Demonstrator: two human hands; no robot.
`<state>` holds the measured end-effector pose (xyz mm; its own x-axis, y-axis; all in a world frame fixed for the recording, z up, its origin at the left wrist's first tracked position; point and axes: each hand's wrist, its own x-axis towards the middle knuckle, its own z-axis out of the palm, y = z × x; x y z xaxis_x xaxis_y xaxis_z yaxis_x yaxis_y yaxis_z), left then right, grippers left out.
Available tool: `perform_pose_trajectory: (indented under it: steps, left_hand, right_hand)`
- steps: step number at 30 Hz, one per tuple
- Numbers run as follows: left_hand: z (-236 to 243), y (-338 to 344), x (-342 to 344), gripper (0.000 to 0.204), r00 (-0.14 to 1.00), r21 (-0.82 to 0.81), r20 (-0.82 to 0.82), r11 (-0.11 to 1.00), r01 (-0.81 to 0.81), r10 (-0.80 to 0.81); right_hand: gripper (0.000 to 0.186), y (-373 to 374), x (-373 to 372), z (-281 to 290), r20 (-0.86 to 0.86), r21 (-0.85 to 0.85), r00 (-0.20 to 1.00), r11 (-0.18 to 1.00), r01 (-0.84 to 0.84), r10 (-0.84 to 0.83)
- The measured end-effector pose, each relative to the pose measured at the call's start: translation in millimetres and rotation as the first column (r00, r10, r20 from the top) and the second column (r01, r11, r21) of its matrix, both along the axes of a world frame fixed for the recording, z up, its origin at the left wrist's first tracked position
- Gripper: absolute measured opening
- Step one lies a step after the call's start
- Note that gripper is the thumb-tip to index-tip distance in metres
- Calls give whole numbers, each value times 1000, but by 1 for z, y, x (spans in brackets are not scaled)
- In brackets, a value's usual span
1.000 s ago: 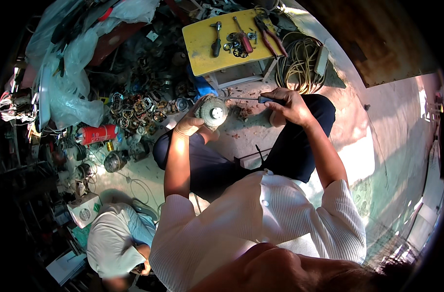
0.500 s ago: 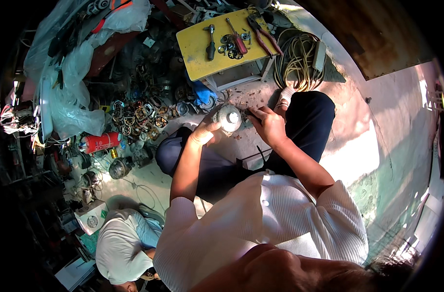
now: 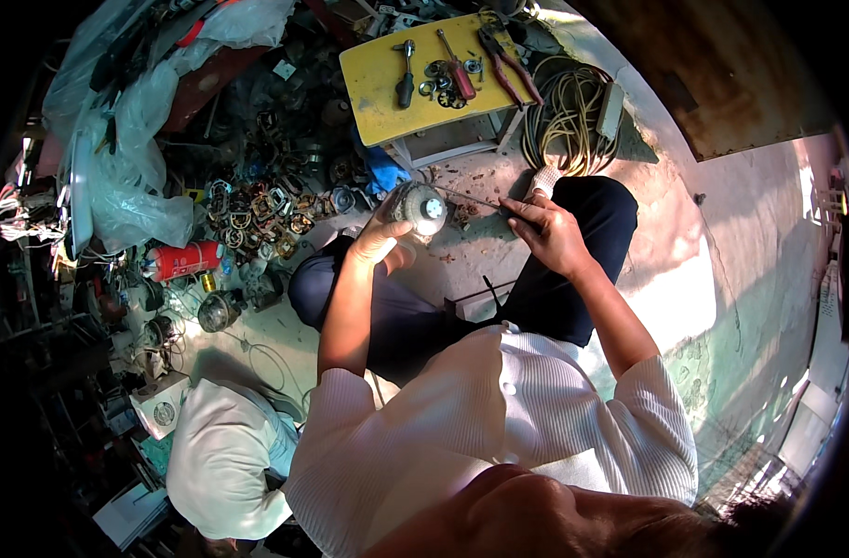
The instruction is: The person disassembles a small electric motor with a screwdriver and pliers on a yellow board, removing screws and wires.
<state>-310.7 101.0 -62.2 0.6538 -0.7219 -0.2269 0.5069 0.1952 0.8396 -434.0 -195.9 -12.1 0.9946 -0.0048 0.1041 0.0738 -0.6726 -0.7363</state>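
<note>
My left hand (image 3: 379, 238) is closed around a round, grey metal part (image 3: 415, 213) with a pale hub on top, held above the floor between my legs. Just to its right, my right hand (image 3: 550, 232) grips the dark handle of a long, thin metal tool (image 3: 473, 197). The shaft reaches over to the upper edge of the metal part; whether its tip touches cannot be made out.
Screwdrivers, pliers and small rings lie on a low yellow table (image 3: 376, 99) ahead. Coiled cable (image 3: 578, 121) sits beside it. Metal scrap (image 3: 257, 214) and a red cylinder (image 3: 182, 262) crowd the left. A co-worker (image 3: 224, 460) bends over at lower left.
My right hand moved left toward the part half a second ago and is now back farther right, lower than a second ago, with the shaft visible again. My left hand shifted slightly left since half a second ago.
</note>
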Motion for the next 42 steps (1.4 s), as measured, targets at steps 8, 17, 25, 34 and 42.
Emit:
perform_pose_trajectory:
  steps: [8,17,25,34,42]
  left_hand:
    - [-11,8,0,92,999,19,-50,1000,-10,11]
    - [-23,7,-1,96,999,41,-38,999,5,-4]
    - [-31,6,4,89,998,3,-63,1000,1,-1]
    - [-48,25,-4,93,947,-212,-321,973,-95,23]
    - [-46,25,-3,107,941,-315,-334,947,-57,-55]
  right_hand:
    - [32,-2,5,7,-72,15,996,999,-48,49]
    - [33,-4,14,18,-175,102,979,991,-86,103]
    - [33,10,10,25,-120,-81,992,997,18,-28]
    - [33,-7,-2,11,-47,-71,990,989,132,-136]
    - [34,16,-4,19,-162,163,986,985,59,-33]
